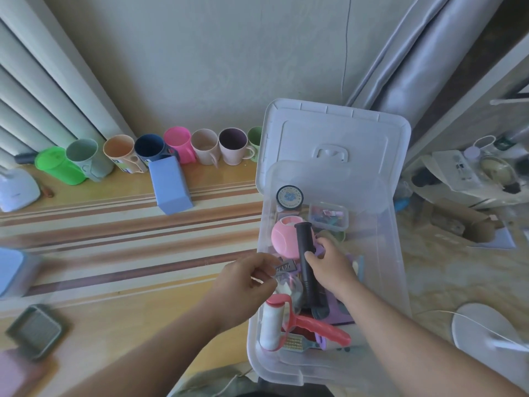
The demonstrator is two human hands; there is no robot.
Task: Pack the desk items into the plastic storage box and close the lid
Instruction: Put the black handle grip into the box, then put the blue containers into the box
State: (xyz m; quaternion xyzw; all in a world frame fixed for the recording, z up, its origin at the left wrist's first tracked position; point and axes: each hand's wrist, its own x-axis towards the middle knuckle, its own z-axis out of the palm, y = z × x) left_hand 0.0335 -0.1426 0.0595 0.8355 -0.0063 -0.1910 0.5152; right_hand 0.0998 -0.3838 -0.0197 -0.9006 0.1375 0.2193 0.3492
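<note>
A clear plastic storage box [392, 253] stands at the desk's right end, its lid [337, 133] propped upright behind it. Inside lie a pink round item [282, 236], a small clear case [329, 216], a round dark tin [289, 196], a red-handled lint roller [286, 322] and other pieces. My right hand [329, 265] is inside the box, gripping a long dark cylindrical tool [306, 262]. At the box's left wall, my left hand [246, 282] pinches a small clear item with a grey tag [286, 267].
A row of coloured cups [177, 144] lines the back of the wooden desk [128, 224], with a blue block [170, 184] in front. A grey tray [35, 330] and a blue box [11, 270] sit at the left. Cardboard and clutter lie on the floor at right.
</note>
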